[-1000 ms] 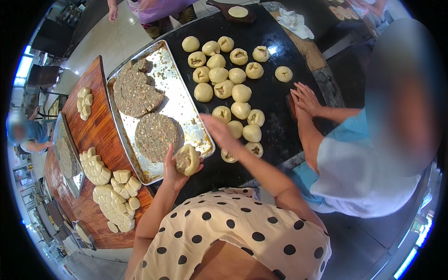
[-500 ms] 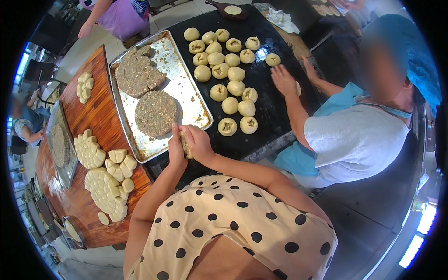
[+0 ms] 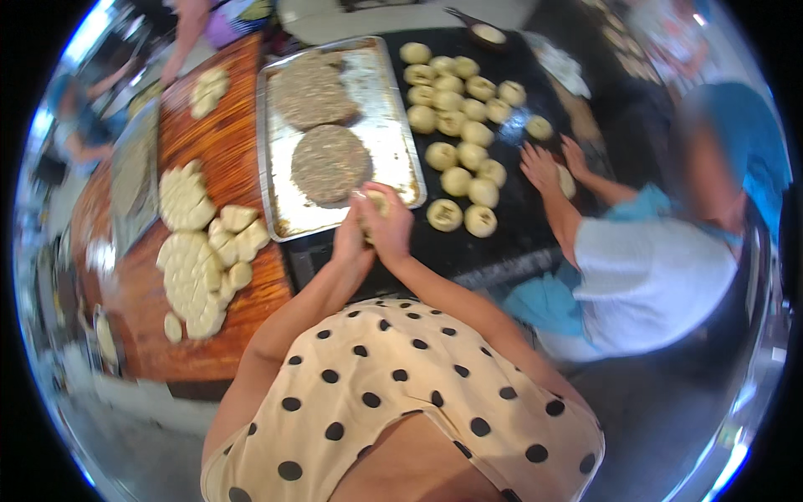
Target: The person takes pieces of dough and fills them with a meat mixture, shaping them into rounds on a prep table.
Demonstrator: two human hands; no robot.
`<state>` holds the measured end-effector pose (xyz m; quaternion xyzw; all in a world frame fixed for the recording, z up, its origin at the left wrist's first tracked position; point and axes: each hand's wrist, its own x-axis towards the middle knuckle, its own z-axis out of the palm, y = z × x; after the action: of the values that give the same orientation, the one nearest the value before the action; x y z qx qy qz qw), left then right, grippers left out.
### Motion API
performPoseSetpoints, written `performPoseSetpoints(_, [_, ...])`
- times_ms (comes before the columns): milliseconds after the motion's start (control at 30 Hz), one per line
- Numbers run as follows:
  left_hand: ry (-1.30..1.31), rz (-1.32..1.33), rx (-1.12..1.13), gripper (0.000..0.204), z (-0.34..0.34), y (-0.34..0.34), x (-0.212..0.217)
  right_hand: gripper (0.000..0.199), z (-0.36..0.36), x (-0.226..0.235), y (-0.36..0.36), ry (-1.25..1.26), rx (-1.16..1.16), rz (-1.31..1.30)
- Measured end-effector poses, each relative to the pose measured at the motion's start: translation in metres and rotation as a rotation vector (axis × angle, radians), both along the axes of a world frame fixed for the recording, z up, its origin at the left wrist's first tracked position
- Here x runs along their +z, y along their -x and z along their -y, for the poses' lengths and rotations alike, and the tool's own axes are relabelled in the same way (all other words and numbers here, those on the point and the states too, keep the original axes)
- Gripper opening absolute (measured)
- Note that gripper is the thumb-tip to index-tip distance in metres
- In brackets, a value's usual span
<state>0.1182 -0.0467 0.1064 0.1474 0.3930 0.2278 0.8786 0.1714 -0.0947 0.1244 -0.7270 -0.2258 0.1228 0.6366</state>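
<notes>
Close together at the tray's near right corner, my left hand and my right hand are wrapped round a pale dough bun. Most of the bun is hidden by my fingers. Just beyond my hands, a round patty of speckled filling lies on the metal tray. A larger, broken mound of the same filling sits behind it. Right of the tray, several stuffed dough buns stand on a black work surface, some with pinched, partly gaping tops.
To the left, cut dough pieces lie clustered on a wooden table. A second tray of filling stands farther left. At right, a co-worker's hand rests on the black surface beside a bun. A dark pan lies at the back.
My view has turned, so the tray, buns and table appear farther right and higher. Both my hands stay closed round the bun. The co-worker's hands remain near the same bun.
</notes>
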Motion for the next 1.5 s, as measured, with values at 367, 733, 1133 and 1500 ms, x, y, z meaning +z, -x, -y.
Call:
performPoseSetpoints(367, [-0.411, -0.236, -0.256, 0.05, -0.023, 0.015, 0.033, 0.037, 0.003, 0.019, 0.001, -0.234, 0.309, -0.186])
performPoseSetpoints(733, [-1.16, -0.54, -0.494, 0.075, -0.044, 0.018, 0.048, 0.033, -0.013, 0.03, 0.021, -0.202, 0.15, -0.174])
performPoseSetpoints(1133, [-0.508, 0.054, 0.1, 0.025, -0.019, 0.021, 0.057, 0.023, -0.037, 0.031, 0.027, -0.273, 0.079, 0.124])
performPoseSetpoints(1500, [-0.878, -0.302, -0.11, 0.049, -0.046, 0.009, 0.059, 0.04, -0.033, 0.047, 0.008, -0.34, 0.194, -0.136])
